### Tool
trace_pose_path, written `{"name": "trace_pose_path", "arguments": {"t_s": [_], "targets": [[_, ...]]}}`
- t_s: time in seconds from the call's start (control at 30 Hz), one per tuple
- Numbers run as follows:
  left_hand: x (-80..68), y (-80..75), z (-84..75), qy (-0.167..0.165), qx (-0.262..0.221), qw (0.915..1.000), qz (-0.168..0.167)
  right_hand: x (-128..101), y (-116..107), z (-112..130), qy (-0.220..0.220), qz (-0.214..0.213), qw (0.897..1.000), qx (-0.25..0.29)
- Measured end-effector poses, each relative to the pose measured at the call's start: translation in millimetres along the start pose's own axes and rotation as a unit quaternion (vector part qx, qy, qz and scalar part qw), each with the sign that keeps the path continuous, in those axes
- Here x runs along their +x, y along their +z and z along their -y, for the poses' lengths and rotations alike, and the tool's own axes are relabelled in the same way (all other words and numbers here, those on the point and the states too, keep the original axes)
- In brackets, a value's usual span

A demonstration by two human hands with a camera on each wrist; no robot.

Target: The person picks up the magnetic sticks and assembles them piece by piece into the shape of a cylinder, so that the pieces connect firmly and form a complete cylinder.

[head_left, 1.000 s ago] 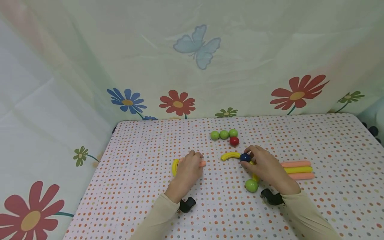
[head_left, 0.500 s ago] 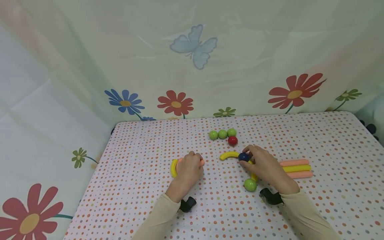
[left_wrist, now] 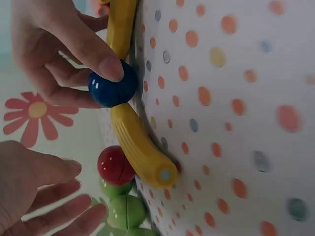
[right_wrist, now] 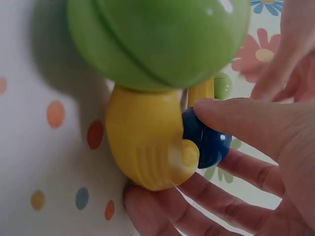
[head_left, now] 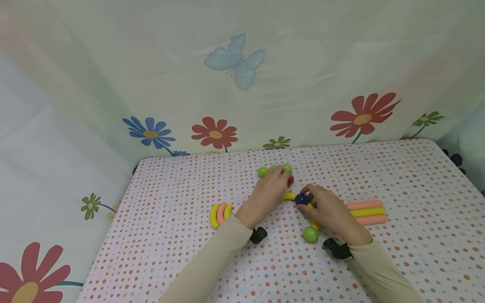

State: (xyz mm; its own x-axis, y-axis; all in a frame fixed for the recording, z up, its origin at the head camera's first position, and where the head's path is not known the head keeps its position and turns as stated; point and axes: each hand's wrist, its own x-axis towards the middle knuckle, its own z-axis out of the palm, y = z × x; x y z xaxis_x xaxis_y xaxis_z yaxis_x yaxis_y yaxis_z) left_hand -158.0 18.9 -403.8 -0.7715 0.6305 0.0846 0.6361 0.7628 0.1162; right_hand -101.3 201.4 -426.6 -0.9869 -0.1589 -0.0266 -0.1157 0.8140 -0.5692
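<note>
My right hand pinches a glossy blue ball between thumb and fingers. Two curved yellow pieces meet at that ball; one curved yellow piece points away to the left, its free end showing a pale disc. A larger-looking green ball sits at the end of the other curved yellow piece. Beyond them, my left hand hovers with extended fingers beside a red ball, apart from it in the left wrist view. Several green balls stand behind the red one, partly hidden by the hand.
Curved yellow and pink pieces lie side by side at the left. Straight pink and yellow sticks lie to the right of my right hand. A flowered curtain hangs behind the dotted tabletop.
My left hand has left the curved pieces at the left and moved right and forward to the red ball. My right hand keeps holding the blue ball. The head view has shifted slightly.
</note>
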Motion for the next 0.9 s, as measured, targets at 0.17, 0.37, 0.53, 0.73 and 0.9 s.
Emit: {"name": "trace_pose_path", "arguments": {"t_s": [0.17,0.37,0.53,0.73,0.9], "targets": [[18.3,6.4,-4.1,0.041,0.069,0.9958,0.043,-0.9,1.0,-0.8,-0.004,0.0,1.0,0.013],[23.4,12.6,-0.2,0.023,0.078,0.9959,0.038,-0.6,-0.1,-0.6,-0.004,0.0,1.0,0.009],[25.5,14.9,-0.9,0.014,0.07,0.9971,0.027,0.1,-1.1,-1.2,-0.001,0.0,1.0,0.008],[23.3,17.7,0.3,-0.014,0.052,0.9977,0.041,0.7,0.2,-2.0,-0.003,-0.001,1.0,0.013],[12.3,16.6,9.4,-0.049,-0.019,0.9972,0.053,-0.2,-0.2,-2.7,-0.002,0.0,1.0,0.011]]}}
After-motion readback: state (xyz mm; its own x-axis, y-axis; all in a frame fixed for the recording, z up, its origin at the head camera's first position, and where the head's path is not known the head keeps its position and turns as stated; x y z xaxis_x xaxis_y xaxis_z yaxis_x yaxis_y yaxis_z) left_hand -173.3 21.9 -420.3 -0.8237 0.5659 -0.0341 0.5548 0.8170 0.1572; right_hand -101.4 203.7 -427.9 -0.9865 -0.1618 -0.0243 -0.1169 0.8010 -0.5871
